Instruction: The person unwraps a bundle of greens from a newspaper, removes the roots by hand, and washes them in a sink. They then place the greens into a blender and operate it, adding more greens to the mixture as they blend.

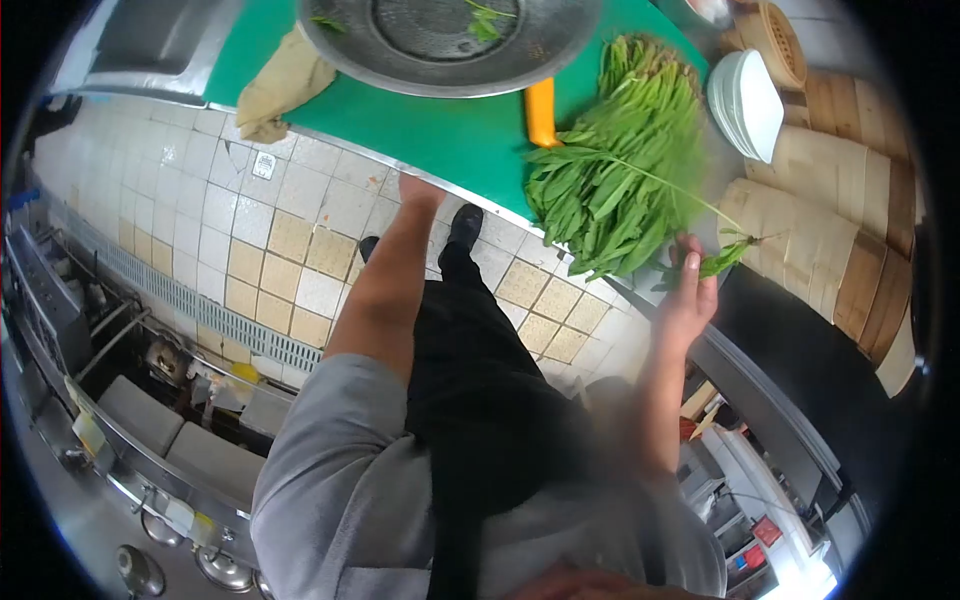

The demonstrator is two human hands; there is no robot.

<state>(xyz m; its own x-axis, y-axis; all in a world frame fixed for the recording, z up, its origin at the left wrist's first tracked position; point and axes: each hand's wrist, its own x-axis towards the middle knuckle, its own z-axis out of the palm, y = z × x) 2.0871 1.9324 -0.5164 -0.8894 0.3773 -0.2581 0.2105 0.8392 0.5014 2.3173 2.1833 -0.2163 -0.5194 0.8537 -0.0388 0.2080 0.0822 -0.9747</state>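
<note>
At the right end of the green board, my right hand [690,290] is closed on a sprig of leafy greens [728,260], its fingers partly behind the leaves. Just beyond it lies a big heap of leafy greens [625,180], stem ends away from me. My left hand [421,190] is at the counter's front edge, its fingers hidden from view. An orange handle [541,112] sticks out from beside the metal basin [450,88], which has a few leaf bits inside. Whatever the handle belongs to is hidden.
A beige cloth [285,88] hangs over the edge of the green board [400,130]. White dishes [748,105] are stacked right of the greens, by flattened cardboard [800,215] and a bamboo steamer [775,45]. A sink [150,40] is at far left, stove equipment [180,430] behind left.
</note>
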